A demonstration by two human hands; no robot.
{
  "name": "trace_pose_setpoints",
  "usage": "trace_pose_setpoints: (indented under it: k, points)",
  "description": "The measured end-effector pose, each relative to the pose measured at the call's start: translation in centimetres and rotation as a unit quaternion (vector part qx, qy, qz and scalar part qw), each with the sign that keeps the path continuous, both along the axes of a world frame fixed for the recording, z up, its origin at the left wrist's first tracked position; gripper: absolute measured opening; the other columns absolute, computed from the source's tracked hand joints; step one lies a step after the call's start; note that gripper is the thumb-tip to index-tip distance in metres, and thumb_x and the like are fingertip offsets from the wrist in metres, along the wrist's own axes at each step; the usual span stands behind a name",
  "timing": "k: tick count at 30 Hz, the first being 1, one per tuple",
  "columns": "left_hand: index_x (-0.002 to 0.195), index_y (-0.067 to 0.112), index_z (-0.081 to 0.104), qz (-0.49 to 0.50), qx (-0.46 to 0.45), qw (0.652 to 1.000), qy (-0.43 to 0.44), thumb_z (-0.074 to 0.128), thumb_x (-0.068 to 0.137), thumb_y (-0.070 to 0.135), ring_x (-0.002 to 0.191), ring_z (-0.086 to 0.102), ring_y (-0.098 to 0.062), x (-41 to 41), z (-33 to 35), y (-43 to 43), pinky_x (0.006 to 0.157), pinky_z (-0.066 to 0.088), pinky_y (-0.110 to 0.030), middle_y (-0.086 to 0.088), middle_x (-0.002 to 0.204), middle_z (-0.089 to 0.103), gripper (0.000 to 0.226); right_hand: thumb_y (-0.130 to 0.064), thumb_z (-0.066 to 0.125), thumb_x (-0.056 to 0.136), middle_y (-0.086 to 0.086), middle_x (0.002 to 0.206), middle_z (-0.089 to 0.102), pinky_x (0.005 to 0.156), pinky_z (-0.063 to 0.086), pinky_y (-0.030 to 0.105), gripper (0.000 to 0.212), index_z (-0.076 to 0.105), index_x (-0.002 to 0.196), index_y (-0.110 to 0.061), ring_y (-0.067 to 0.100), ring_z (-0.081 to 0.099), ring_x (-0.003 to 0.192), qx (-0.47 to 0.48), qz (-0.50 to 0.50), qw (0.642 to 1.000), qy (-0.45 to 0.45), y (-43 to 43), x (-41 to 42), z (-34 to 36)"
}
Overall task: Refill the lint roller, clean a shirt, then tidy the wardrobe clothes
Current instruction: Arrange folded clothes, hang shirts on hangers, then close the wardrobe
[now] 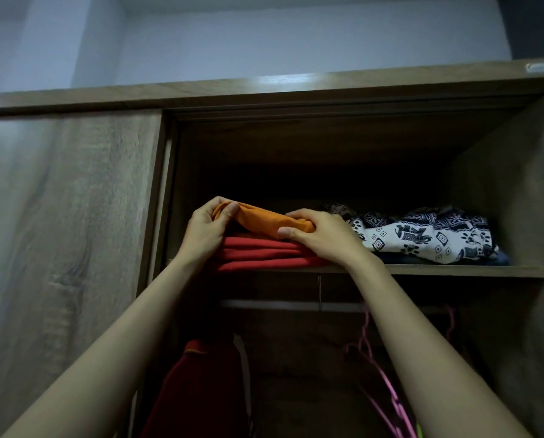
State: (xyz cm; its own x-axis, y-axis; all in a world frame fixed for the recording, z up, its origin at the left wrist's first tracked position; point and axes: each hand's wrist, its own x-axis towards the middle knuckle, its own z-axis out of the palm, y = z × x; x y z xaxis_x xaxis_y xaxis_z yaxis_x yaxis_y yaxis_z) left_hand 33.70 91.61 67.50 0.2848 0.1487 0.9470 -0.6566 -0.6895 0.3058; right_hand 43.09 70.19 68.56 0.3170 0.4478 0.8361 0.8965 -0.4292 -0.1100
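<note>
A folded orange garment (264, 221) lies on top of a stack of folded red clothes (261, 254) at the left end of the wardrobe's upper shelf (438, 270). My left hand (206, 230) grips the orange garment's left end, thumb on top. My right hand (319, 235) holds its right end, fingers curled over the fabric. Both arms reach up from below. The back of the shelf is dark.
A crumpled black-and-white patterned cloth (428, 237) sits on the shelf to the right, over something dark blue. Below the shelf runs a hanging rail (296, 306) with a red garment (201, 390) and pink hangers (387, 387). A wooden sliding door (65, 232) closes off the left.
</note>
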Motion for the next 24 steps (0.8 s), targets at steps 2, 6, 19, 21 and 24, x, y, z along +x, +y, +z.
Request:
trace_pose_setpoints:
  k: [2, 6, 19, 21, 24]
  points:
    - [0.094, 0.016, 0.064, -0.008, 0.010, 1.000, 0.010, 0.050, 0.099, 0.027, 0.077, 0.060, 0.004, -0.2, 0.2, 0.2, 0.071, 0.046, -0.011, 0.008, 0.083, 0.063, 0.019, -0.054, 0.059, 0.086, -0.006, 0.070, 0.067, 0.065, 0.050, 0.031, 0.032, 0.071, 0.098, -0.027, 0.008, 0.061, 0.064, 0.039, 0.041, 0.998, -0.002, 0.2, 0.0, 0.0]
    - [0.096, 0.017, 0.065, -0.013, 0.024, 0.999, 0.040, 0.053, 0.097, 0.030, 0.081, 0.062, 0.000, -0.6, 0.4, 0.6, 0.074, 0.047, -0.015, 0.008, 0.086, 0.065, 0.017, -0.037, 0.064, 0.087, -0.005, 0.056, 0.062, 0.048, 0.040, 0.024, 0.025, 0.074, 0.079, -0.015, 0.015, 0.061, 0.050, 0.126, 0.109, 0.986, 0.025, 0.6, 0.6, 0.3]
    - [0.110, 0.027, 0.063, 0.094, 0.207, 0.959, 0.166, 0.075, 0.080, 0.017, 0.098, 0.064, -0.002, -0.8, 2.6, 1.0, 0.087, 0.054, -0.026, 0.006, 0.105, 0.068, 0.034, -0.034, 0.061, 0.091, -0.005, 0.048, 0.044, 0.045, 0.032, 0.014, 0.039, 0.060, 0.060, -0.009, 0.003, 0.042, 0.044, 0.203, 0.126, 0.970, 0.032, 1.5, 1.2, 0.3]
    - [0.112, 0.029, 0.062, 0.078, 0.206, 0.960, 0.170, 0.077, 0.079, 0.020, 0.099, 0.064, -0.002, -0.9, 2.6, 1.2, 0.088, 0.054, -0.027, 0.007, 0.106, 0.068, 0.037, -0.034, 0.062, 0.090, -0.001, 0.051, 0.049, 0.047, 0.033, 0.014, 0.039, 0.064, 0.064, -0.005, 0.003, 0.042, 0.046, 0.203, 0.132, 0.970, 0.022, 1.4, 1.2, 0.3]
    - [0.113, 0.030, 0.062, 0.061, 0.186, 0.969, 0.148, 0.077, 0.079, 0.020, 0.099, 0.064, -0.004, -0.6, 2.1, 1.4, 0.089, 0.055, -0.029, 0.008, 0.104, 0.068, 0.038, -0.034, 0.062, 0.090, 0.001, 0.052, 0.052, 0.048, 0.033, 0.014, 0.037, 0.065, 0.063, -0.009, 0.002, 0.044, 0.048, 0.205, 0.135, 0.969, 0.014, 1.4, 1.2, 0.2]
